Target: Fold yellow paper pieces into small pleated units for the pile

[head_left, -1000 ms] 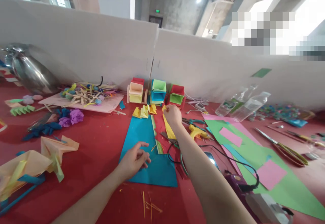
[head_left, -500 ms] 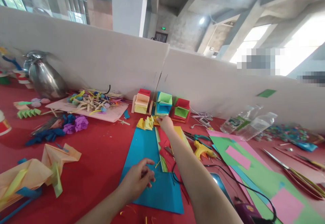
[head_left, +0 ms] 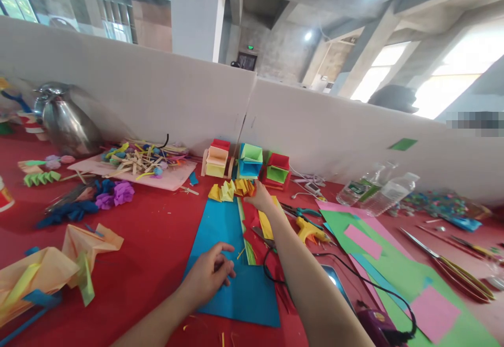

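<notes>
Over the blue paper sheet [head_left: 220, 221] hovers my left hand [head_left: 210, 273], its fingers loosely bent and holding nothing. My right hand [head_left: 261, 198] reaches to the back of the sheet, thumb and finger apart, beside the right end of a pleated yellow-orange paper strip [head_left: 244, 186]. Whether its fingertips touch the strip is hard to make out. A paler pleated yellow piece [head_left: 227, 191] lies left of it. Just behind stand three small paper box stacks: peach and yellow [head_left: 217, 159], green and blue [head_left: 251, 161], red and green [head_left: 277, 171].
Scissors [head_left: 263, 237], pliers [head_left: 305, 212] and a yellow glue gun [head_left: 311, 230] lie by my right forearm, with a black cable [head_left: 370, 276]. Coloured paper [head_left: 394, 263] and large scissors [head_left: 452, 268] are farther right. A steel jug [head_left: 66, 121] stands back left.
My right hand has drawn slightly right and toward me, so more of the pleated orange strip shows. My left hand has hardly moved. The view has shifted a little.
</notes>
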`<control>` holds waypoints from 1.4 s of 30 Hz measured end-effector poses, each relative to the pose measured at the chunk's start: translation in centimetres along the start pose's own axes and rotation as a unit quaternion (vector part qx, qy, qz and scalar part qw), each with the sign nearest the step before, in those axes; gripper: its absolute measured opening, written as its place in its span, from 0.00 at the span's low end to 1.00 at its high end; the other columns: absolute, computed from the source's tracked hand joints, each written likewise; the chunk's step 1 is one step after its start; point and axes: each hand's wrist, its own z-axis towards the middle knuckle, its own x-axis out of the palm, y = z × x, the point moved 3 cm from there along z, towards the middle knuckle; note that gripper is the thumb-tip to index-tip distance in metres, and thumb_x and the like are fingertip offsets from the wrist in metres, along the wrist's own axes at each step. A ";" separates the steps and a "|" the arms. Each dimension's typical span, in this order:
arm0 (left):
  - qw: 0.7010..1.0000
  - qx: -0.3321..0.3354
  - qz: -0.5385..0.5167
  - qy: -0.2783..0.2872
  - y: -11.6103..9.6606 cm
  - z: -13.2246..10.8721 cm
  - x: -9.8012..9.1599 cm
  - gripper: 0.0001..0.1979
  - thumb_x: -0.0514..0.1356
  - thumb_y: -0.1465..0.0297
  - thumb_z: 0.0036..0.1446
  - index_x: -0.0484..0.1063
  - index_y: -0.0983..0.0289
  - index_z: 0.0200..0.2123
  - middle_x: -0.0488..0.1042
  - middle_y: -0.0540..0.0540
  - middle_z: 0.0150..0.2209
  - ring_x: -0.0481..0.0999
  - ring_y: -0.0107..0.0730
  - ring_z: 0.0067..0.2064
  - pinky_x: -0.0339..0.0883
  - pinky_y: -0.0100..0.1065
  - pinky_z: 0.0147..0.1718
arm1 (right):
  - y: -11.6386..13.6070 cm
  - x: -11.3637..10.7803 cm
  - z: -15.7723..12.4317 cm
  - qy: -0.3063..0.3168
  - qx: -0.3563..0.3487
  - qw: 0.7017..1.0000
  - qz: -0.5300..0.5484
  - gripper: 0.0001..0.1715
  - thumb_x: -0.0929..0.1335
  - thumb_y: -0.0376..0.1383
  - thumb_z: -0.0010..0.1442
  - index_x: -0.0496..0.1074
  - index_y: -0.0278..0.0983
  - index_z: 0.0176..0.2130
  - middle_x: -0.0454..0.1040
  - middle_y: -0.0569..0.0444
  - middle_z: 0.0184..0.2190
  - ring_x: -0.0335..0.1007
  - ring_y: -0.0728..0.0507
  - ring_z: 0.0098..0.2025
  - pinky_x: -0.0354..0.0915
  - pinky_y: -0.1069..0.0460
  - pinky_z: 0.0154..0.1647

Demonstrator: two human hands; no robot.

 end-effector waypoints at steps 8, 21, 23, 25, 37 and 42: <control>1.000 0.010 0.011 -0.027 -0.3 0.1 -0.6 0.20 0.51 0.57 0.57 0.59 0.64 0.48 0.72 0.52 0.29 0.72 0.30 0.27 0.64 0.31 0.26 | -0.5 -3.0 -3.6 -0.027 0.045 0.999 -0.003 0.37 0.68 0.38 0.51 0.55 0.28 0.57 0.62 0.37 0.54 0.64 0.38 0.51 0.60 0.49 0.46; 0.946 0.113 0.215 -0.213 -0.3 1.5 -3.8 0.16 0.53 0.62 0.55 0.63 0.61 0.47 0.70 0.59 0.47 0.72 0.38 0.46 0.69 0.37 0.40 | 0.1 -2.7 -16.4 -0.106 -0.036 0.994 0.016 0.14 0.61 0.36 0.59 0.71 0.35 0.41 0.71 0.48 0.40 0.67 0.40 0.43 0.64 0.49 0.41; 0.916 0.123 0.304 -0.230 -1.1 2.9 -4.7 0.17 0.54 0.64 0.55 0.63 0.63 0.47 0.69 0.60 0.48 0.70 0.39 0.49 0.66 0.38 0.45 | 0.1 -2.5 -16.6 -0.103 -0.063 0.992 0.038 0.14 0.60 0.35 0.60 0.72 0.37 0.41 0.71 0.49 0.40 0.66 0.41 0.45 0.63 0.49 0.42; 0.901 0.121 0.336 -0.246 -2.0 5.1 -5.5 0.19 0.55 0.66 0.53 0.62 0.65 0.49 0.67 0.62 0.50 0.67 0.41 0.53 0.62 0.40 0.49 | 0.2 -2.4 -16.6 -0.106 -0.078 0.990 0.058 0.14 0.60 0.35 0.60 0.72 0.38 0.42 0.71 0.49 0.40 0.65 0.41 0.45 0.63 0.49 0.43; 0.853 0.083 0.468 -0.216 -2.7 15.9 -8.0 0.37 0.68 0.69 0.36 0.60 0.63 0.53 0.67 0.63 0.53 0.63 0.49 0.56 0.55 0.42 0.53 | -0.6 -2.6 -16.8 -0.118 -0.071 0.984 0.117 0.13 0.61 0.32 0.58 0.73 0.37 0.40 0.71 0.49 0.38 0.66 0.41 0.43 0.64 0.48 0.44; 0.852 0.077 0.468 -0.220 -1.7 15.2 -9.1 0.33 0.64 0.71 0.43 0.57 0.64 0.54 0.65 0.64 0.55 0.65 0.45 0.55 0.59 0.39 0.50 | -0.8 -2.7 -16.5 -0.116 -0.062 0.983 0.129 0.13 0.61 0.35 0.58 0.73 0.36 0.39 0.71 0.48 0.39 0.67 0.41 0.42 0.65 0.48 0.42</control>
